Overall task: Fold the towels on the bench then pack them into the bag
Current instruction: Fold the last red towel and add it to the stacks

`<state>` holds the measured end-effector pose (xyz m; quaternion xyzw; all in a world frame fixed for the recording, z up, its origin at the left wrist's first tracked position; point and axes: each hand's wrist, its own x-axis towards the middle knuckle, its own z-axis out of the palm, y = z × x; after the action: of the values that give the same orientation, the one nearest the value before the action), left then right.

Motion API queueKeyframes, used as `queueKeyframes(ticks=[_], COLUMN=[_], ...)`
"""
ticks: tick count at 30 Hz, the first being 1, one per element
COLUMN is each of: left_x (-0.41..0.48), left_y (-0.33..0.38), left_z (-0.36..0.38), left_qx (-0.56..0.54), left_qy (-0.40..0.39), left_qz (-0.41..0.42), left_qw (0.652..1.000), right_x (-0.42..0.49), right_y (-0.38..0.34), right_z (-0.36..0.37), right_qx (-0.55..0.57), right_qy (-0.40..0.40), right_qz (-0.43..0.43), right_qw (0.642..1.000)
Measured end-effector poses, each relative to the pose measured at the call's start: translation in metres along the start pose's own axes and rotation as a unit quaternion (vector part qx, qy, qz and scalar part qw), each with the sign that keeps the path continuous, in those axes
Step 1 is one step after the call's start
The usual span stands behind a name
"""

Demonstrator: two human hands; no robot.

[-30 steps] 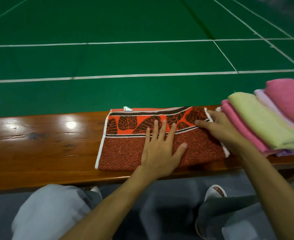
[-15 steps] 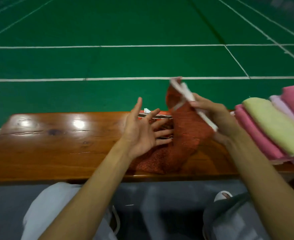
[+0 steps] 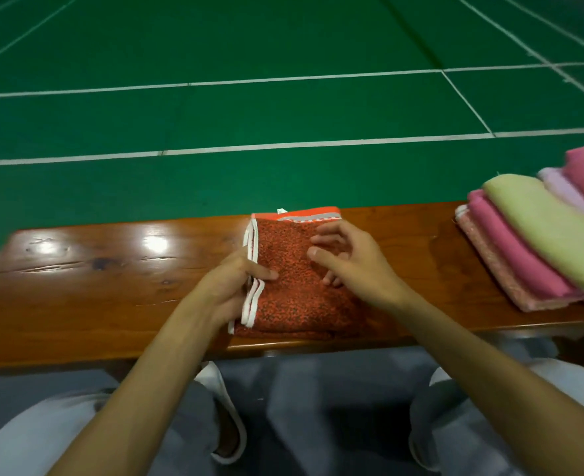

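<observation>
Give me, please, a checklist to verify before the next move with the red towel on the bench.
1. The red towel lies folded on the bench: ok.
2. Its white edges are lined up: not ok, one layer sticks out at the near left corner.
3. The left hand holds the edges: ok, the thumb on top pinches them.
4. The right hand is free: ok, fingers loosely curled over the towel, holding nothing.
5. The pile of folded towels sits apart on the right: ok.
6. A bag is ready: cannot tell, none in view.
</observation>
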<state>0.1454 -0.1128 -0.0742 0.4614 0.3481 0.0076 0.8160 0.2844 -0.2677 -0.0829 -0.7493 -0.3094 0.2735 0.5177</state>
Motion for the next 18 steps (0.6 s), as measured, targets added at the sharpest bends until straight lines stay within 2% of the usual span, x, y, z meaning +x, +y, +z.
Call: queueKeyframes(ticks=[2,4,6,7,8,10,11,13,16,18], left_x=[-0.006,-0.012,-0.017,-0.021,-0.026,-0.028,-0.027,-0.018,-0.001,0.008], left_y=[0.0,0.0,-0.001,-0.002,-0.002,-0.006,-0.01,-0.02,-0.032,-0.037], left_z=[-0.005,-0.013,-0.02,-0.02,-0.015,0.0,0.009,0.02,0.012,-0.002], left_qx=[0.028,0.101,0.257,0.333,0.4,0.513,0.562,0.648,0.733,0.755], left_qy=[0.07,0.18,0.261,0.266,0.25,0.169,0.122,0.061,0.044,0.055], left_qz=[0.052,0.134,0.24,0.293,0.343,0.403,0.405,0.346,0.231,0.236], left_qw=[0.996,0.969,0.899,0.856,0.812,0.739,0.711,0.675,0.639,0.609], right_x=[-0.003,-0.004,-0.005,-0.005,-0.005,-0.004,-0.003,-0.002,-0.002,0.0], right_y=[0.0,-0.003,-0.005,-0.005,-0.005,-0.004,-0.003,-0.001,0.008,0.015], right_z=[-0.002,-0.007,-0.013,-0.014,-0.014,-0.007,-0.002,0.008,0.023,0.029], right_qx=[-0.008,-0.02,-0.056,-0.081,-0.106,-0.17,-0.205,-0.283,-0.419,-0.471], right_qy=[0.041,0.081,0.093,0.087,0.074,0.043,0.023,-0.027,-0.082,-0.103], right_qz=[-0.063,-0.109,-0.138,-0.15,-0.162,-0.187,-0.195,-0.181,-0.145,-0.129], right_qw=[0.997,0.991,0.984,0.981,0.978,0.967,0.959,0.942,0.893,0.867])
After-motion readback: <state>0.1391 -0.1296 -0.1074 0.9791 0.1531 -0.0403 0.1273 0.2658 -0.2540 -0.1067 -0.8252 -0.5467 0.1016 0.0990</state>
